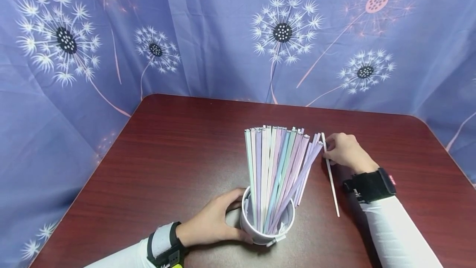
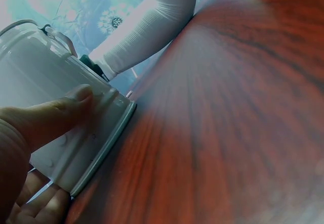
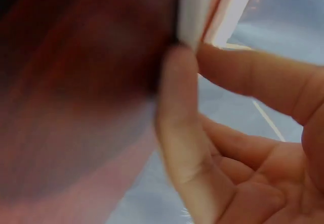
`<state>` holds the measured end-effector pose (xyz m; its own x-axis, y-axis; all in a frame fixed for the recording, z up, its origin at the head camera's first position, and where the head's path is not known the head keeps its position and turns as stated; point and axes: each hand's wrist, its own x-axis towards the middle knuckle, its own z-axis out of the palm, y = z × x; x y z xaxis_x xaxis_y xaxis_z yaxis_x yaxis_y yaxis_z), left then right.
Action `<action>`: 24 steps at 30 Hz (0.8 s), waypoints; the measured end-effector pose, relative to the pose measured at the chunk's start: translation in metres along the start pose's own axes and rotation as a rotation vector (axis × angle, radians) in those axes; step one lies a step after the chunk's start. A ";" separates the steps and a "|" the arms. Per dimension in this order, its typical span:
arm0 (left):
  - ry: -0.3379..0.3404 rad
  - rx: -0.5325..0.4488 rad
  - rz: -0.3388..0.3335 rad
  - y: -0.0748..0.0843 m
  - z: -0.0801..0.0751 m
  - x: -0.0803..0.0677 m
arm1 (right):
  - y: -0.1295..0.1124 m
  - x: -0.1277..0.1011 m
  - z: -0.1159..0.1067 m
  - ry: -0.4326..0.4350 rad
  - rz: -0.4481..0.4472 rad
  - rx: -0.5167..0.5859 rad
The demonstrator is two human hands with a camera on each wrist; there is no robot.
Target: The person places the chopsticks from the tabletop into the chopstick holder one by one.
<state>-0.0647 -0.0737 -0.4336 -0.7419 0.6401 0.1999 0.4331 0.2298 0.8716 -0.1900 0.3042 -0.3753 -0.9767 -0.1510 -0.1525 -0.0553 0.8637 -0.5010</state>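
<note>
A white cup (image 1: pixel 262 237) stands on the table, filled with several long pastel straws (image 1: pixel 277 177) in green, pink, purple, blue and white. My left hand (image 1: pixel 210 220) holds the cup from its left side. In the left wrist view the thumb (image 2: pixel 55 114) lies along the wall of the cup (image 2: pixel 66 87), and other fingers are partly hidden by it. To the right of the cup, my right hand (image 1: pixel 346 150) pinches a single pale straw (image 1: pixel 332 185) near its far end. In the right wrist view the pale straw (image 3: pixel 194 16) sits between the fingertips.
Beside the cup on its right lie a few pink and purple straws (image 1: pixel 305 179), partly hidden behind the bundle. The dark red-brown table (image 1: pixel 178 144) meets a blue curtain (image 1: pixel 219 40) with dandelion prints at its back and sides.
</note>
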 end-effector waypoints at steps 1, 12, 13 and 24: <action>0.000 -0.003 0.002 0.000 0.000 0.000 | -0.001 -0.001 -0.001 -0.041 0.030 0.038; 0.002 0.021 -0.012 0.000 0.000 -0.001 | -0.007 -0.009 -0.009 -0.138 0.133 0.122; 0.002 0.024 -0.012 0.000 0.000 -0.001 | -0.008 -0.010 -0.012 -0.121 0.123 0.107; 0.005 0.020 -0.018 0.000 0.000 -0.001 | -0.027 -0.030 -0.041 0.327 -0.086 -0.055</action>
<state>-0.0639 -0.0741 -0.4339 -0.7523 0.6319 0.1864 0.4295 0.2557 0.8661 -0.1674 0.3052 -0.3217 -0.9822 -0.0700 0.1744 -0.1430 0.8806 -0.4518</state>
